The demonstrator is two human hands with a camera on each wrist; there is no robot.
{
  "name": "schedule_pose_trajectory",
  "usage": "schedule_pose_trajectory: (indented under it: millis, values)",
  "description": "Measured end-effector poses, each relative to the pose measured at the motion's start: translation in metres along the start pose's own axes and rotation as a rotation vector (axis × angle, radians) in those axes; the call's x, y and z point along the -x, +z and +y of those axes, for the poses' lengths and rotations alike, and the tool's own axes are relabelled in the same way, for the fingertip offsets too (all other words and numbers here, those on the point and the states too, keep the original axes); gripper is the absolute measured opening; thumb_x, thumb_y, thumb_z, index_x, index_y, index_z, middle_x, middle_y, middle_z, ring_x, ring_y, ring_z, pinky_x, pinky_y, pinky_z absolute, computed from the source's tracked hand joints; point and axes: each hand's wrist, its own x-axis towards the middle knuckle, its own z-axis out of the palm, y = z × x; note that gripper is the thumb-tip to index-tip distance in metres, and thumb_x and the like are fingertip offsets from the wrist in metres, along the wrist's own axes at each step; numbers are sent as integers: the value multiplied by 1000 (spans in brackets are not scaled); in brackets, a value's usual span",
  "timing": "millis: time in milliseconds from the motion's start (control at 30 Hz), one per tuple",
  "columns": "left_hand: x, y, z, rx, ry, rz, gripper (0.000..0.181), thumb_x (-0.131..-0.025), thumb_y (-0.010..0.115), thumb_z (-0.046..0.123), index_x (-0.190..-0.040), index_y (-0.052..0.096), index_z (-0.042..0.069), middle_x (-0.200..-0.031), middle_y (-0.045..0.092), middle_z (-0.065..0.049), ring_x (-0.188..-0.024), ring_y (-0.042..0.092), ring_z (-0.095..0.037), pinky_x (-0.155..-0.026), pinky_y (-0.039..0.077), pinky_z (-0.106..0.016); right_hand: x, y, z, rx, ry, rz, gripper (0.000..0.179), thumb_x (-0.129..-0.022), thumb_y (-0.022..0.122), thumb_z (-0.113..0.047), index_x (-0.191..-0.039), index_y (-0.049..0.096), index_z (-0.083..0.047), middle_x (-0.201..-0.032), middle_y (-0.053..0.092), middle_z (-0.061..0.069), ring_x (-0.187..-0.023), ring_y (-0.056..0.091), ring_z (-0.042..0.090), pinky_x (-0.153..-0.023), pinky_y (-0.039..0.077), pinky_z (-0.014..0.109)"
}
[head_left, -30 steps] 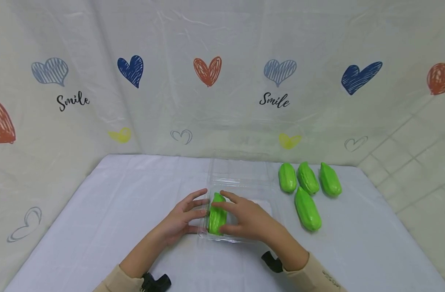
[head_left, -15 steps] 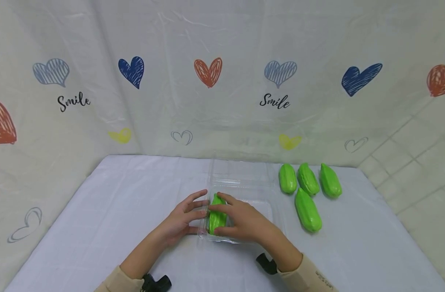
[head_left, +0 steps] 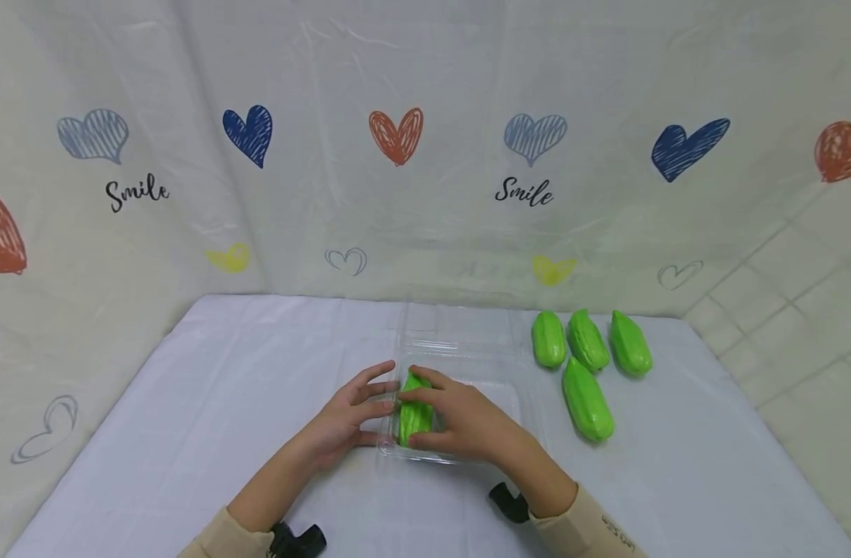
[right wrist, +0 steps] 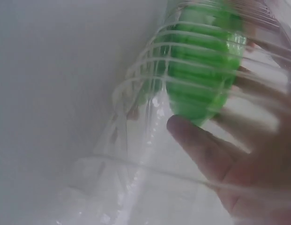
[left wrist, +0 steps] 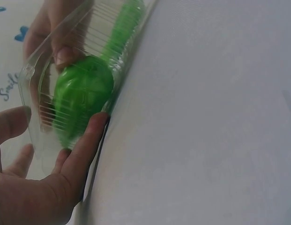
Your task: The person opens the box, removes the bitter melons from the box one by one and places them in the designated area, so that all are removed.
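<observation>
A bright green, oblong, ridged toy fruit [head_left: 415, 420] lies along the left side of a clear plastic clamshell box [head_left: 498, 394]. My right hand [head_left: 467, 416] reaches inside and holds the fruit, thumb at its near end and fingers over the far part. In the right wrist view, the thumb tip meets the end of the green fruit [right wrist: 201, 65], seen through the ribbed plastic. My left hand [head_left: 345, 416] rests at the box's left outer wall with its fingers spread. In the left wrist view, its fingertips lie against the plastic beside the fruit [left wrist: 84, 86].
Several matching green fruits stand right of the box, the nearest one [head_left: 589, 400] in front of the others. The box's clear lid [head_left: 460, 329] is folded back toward the wall. White cloth [head_left: 209, 403] covers the table, and a heart-print sheet [head_left: 439, 209] hangs behind.
My right hand has shifted slightly left, and its fingers and thumb have come in around the green fruit. The left hand stays at the box's wall.
</observation>
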Motion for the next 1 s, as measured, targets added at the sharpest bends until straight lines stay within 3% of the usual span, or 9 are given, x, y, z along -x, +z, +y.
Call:
schedule_pose_trajectory:
  millis: [500,1000]
  values:
    - [0,0,-1,23,-3,0,68,-98,61,10,-157,29,26,-156,32,-15,-137,39,-38,-86,58,-49,4,-12,5,0,33,28,56,-84,78,-44,-134,64,-24,-157,40,5,-130,55,27,-100,51,47]
    - [0,1,-1,16,-5,2,68,-99,60,10,-157,28,26,-156,32,-16,-134,43,-39,-87,57,-49,11,-29,9,-49,-57,108,54,-79,85,-28,-128,68,-18,-157,40,6,-126,57,21,-91,55,35]
